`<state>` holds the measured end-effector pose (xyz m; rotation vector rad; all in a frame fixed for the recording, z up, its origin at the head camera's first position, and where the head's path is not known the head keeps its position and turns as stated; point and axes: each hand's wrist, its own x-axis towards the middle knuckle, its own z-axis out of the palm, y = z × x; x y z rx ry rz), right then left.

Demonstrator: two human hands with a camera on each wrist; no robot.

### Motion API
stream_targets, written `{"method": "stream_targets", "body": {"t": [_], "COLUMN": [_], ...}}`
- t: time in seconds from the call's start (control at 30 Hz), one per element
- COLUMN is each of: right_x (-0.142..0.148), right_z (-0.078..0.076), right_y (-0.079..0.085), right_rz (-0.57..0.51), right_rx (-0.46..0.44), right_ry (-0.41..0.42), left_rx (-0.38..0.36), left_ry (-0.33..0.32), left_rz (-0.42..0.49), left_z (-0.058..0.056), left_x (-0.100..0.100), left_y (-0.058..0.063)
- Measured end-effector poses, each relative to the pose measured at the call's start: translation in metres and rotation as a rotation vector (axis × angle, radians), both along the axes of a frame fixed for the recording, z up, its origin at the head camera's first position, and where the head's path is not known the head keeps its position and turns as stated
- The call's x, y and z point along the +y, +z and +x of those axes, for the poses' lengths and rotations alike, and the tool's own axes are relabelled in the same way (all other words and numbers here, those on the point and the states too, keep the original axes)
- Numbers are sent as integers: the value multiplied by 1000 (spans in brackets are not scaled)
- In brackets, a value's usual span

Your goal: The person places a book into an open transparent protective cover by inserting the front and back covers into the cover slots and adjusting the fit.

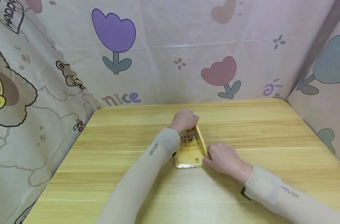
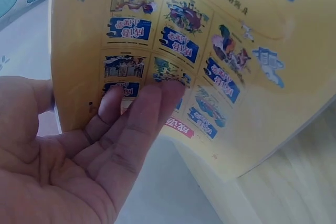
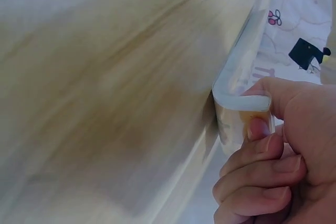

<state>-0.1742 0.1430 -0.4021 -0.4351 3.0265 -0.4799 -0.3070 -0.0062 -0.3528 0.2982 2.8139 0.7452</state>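
Observation:
A thin book (image 1: 190, 155) with a glossy yellow cover is on the wooden table, its right-hand side bent up into a narrow raised strip. Rows of small pictures with blue labels show on the cover (image 2: 181, 17) in the left wrist view. My left hand (image 1: 184, 120) grips the far end, its thumb passing behind the edge and the fingers across the cover. At the near right corner, my right hand (image 1: 224, 158) pinches the raised strip between thumb and curled fingers. The right wrist view shows the pale page edges (image 3: 241, 100) curving round at the bend.
The wood-grain table (image 1: 117, 149) spreads around the book on all sides. Behind it hangs a pale cloth (image 1: 158, 62) printed with flowers, and the cloth continues along the left and right sides. Both forearms reach in from the near edge.

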Motion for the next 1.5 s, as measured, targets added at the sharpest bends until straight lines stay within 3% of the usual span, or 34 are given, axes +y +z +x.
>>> {"method": "stream_targets", "body": {"t": [0.23, 0.37, 0.67, 0.93, 1.13, 1.27, 1.5], "right_x": [6, 9, 15, 24, 35, 42, 56], "right_z": [1, 2, 0, -3, -7, -9, -19], "right_y": [-3, -2, 4, 15, 20, 20, 25], "right_rz": [-46, -90, -185, -284, -278, -237, -241], "right_rx": [8, -1, -109, -166, -163, -137, -113], "right_ry": [15, 28, 73, 114, 135, 101, 78], "left_rx": [5, -22, -52, -23, -37, -60, -76], "left_ry": [-29, -15, 35, 40, 52, 51, 69], "left_rz": [63, 97, 166, 216, 314, 377, 403], "left_z": [1, 4, 11, 12, 11, 11, 11], "left_x": [-2, -3, -10, -16, -23, -27, -33], "left_y": [-2, 1, 8, 12, 13, 16, 19]}}
